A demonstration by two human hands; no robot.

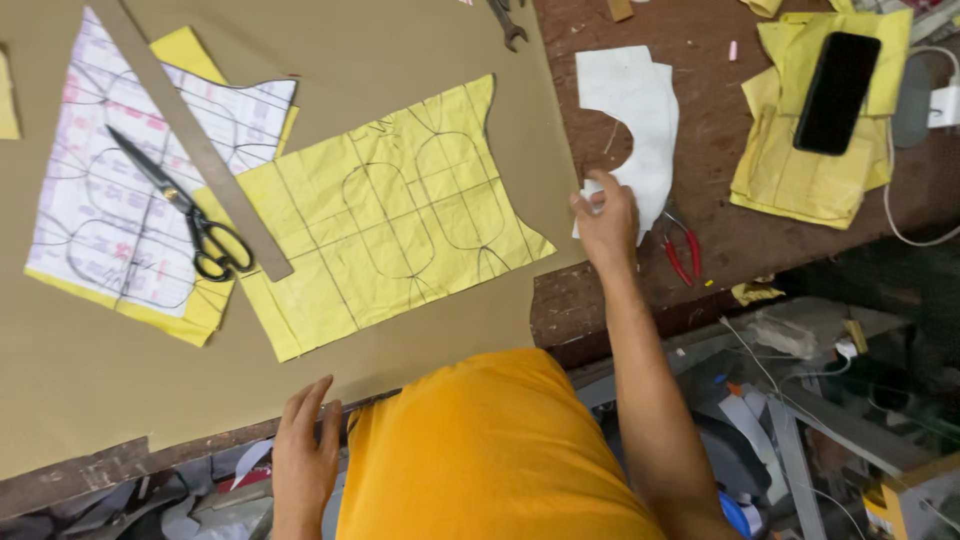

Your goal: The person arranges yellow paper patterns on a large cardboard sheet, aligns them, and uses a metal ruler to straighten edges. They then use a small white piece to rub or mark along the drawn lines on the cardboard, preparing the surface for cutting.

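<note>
On the brown desk (720, 240), right of centre, the right hand (606, 220) rests at the lower edge of a white cut pattern piece (635, 110); its fingers (598, 196) are curled together and pinch the bottom of that piece, thumb side toward the tan sheet. White piece lies flat on bare wood, just beside the right edge of a large tan paper sheet (400, 350) that covers most of the desk. Left hand (303, 455) sits flat at the near edge of the tan sheet, fingers held side by side, slightly apart at the tips, pressing down, holding nothing. Centre of sheet: yellow pattern piece (385, 215) with drawn grid lines and two rounded outlines, lying flat. To its left, a white pattern with pink print and drawn curves (120, 200), over yellow paper. Black-handled scissors (185, 205) lie on that pattern, blades pointing up-left. A long flat ruler (195, 140) runs diagonally beside the scissors, its lower end touching the yellow piece. Red-handled snips (682, 250) lie just right of the right hand. Far right: stack of yellow pieces (790, 170) with a black phone (836, 92) on top. Spanner (508, 25) at the top edge. Orange shirt (490, 450) fills the lower centre.
</note>
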